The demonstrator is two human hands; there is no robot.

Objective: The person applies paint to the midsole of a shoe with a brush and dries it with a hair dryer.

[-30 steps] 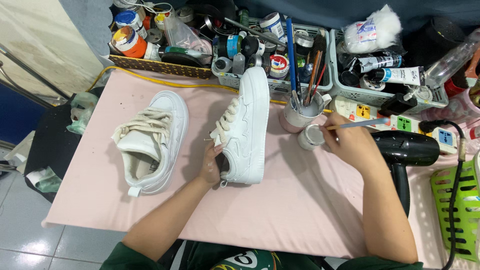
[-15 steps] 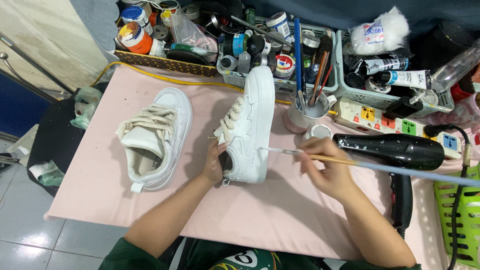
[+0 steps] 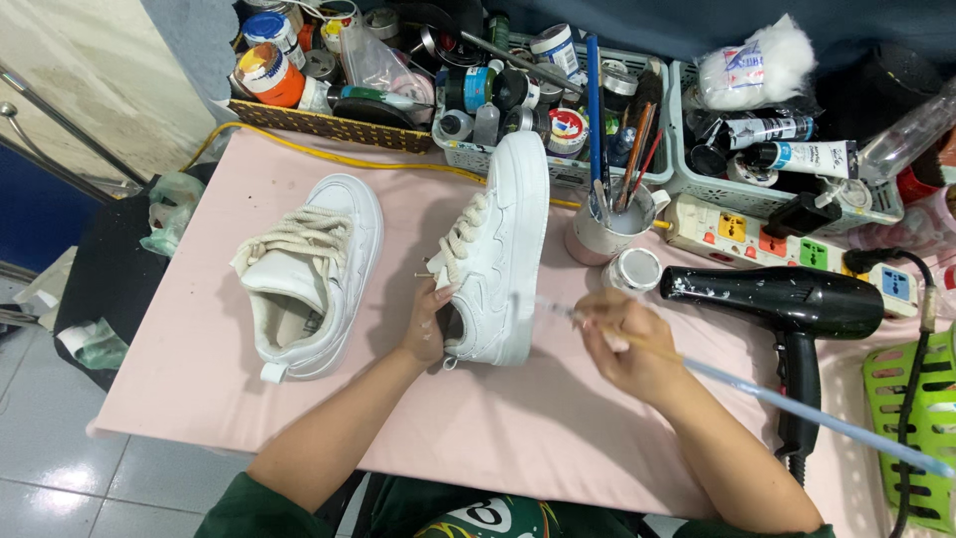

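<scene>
A white sneaker [image 3: 503, 249] lies on its side on the pink table [image 3: 249, 428], sole toward my right. My left hand [image 3: 428, 324] is tucked into its opening at the heel and steadies it. My right hand [image 3: 627, 344] grips a long thin paintbrush [image 3: 797, 408], whose blurred tip points at the sneaker's sole edge. A second white sneaker [image 3: 314, 269] with cream laces rests upright to the left, untouched.
A small open paint jar [image 3: 634, 269] and a cup of brushes [image 3: 607, 229] stand beside the sneaker. A black hair dryer [image 3: 797, 309] lies at right near a power strip [image 3: 767, 239]. Baskets of paint pots and tubes [image 3: 478, 90] line the back edge. A green basket [image 3: 911, 418] sits far right.
My right hand has left the paint jar and carried the brush left and down to the sneaker's sole. The left hand and both sneakers stayed put.
</scene>
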